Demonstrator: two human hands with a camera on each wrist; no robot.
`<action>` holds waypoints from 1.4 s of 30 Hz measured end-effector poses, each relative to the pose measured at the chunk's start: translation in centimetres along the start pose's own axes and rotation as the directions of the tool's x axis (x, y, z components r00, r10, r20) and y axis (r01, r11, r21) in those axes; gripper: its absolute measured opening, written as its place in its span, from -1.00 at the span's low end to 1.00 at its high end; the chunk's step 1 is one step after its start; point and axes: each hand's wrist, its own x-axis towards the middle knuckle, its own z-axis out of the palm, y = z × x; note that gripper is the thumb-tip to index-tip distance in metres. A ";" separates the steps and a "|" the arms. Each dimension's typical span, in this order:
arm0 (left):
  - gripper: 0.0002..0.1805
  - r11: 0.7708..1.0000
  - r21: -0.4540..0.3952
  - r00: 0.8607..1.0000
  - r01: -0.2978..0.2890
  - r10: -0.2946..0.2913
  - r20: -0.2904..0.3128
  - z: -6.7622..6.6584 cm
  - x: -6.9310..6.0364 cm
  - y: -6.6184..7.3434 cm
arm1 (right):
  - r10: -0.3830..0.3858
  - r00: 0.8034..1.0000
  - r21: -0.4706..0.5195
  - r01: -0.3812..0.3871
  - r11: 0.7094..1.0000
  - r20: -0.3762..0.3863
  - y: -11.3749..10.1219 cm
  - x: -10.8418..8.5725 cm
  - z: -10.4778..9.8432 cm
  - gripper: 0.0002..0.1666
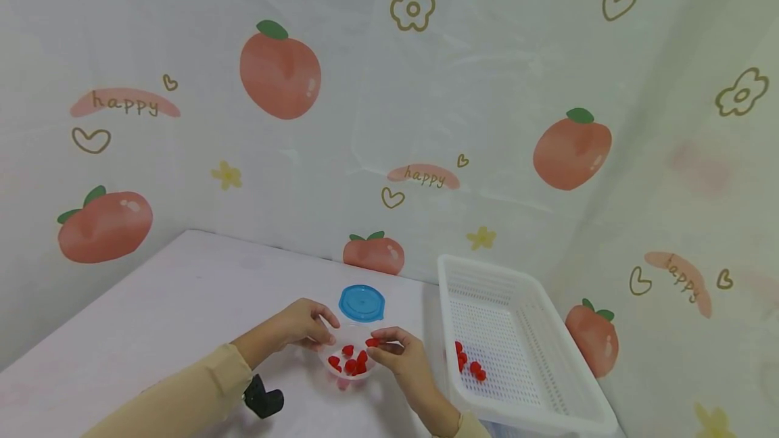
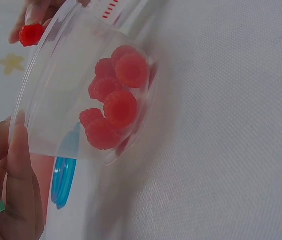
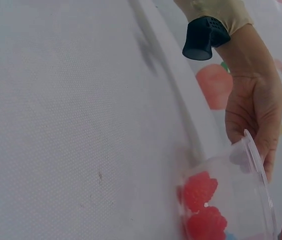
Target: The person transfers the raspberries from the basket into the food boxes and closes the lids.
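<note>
My left hand grips the rim of a clear plastic tub at its left side. Several red raspberries lie at the bottom of the tub, seen through its wall in both wrist views. Between the thumb and fingers of my right hand is one raspberry, held at the tub's right rim. Just behind the tub, a round blue lid lies flat on the table.
To the right stands a white perforated basket with several raspberries near its left side. A white cloth covers the table. Behind it hangs a fruit-printed curtain. A black wrist device sits on the left forearm.
</note>
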 end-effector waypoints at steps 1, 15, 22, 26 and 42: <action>-0.76 1.000 -0.002 1.000 0.000 0.000 0.000 0.0 0.0 0.0 | 0.000 1.000 -0.001 0.000 1.000 0.000 0.0 0.0 0.0 -0.62; -0.75 1.000 -0.001 1.000 0.003 -0.003 0.000 0.0 -0.1 0.1 | -0.012 1.000 0.026 0.012 1.000 0.002 0.2 0.0 0.1 -0.63; -0.77 1.000 -0.007 1.000 0.001 -0.001 0.000 0.0 -0.1 0.1 | -0.030 0.999 0.042 0.030 0.999 0.016 0.2 -0.1 0.1 -0.64; -0.77 1.000 -0.009 1.000 -0.001 0.001 -0.001 0.0 0.0 0.1 | -0.027 0.999 0.037 0.026 0.999 0.017 0.1 -0.1 0.1 -0.64; -0.78 1.000 -0.006 1.000 -0.003 0.003 0.003 0.0 0.0 0.1 | -0.024 1.000 -0.008 0.025 1.000 0.019 -0.5 -0.3 0.0 -0.64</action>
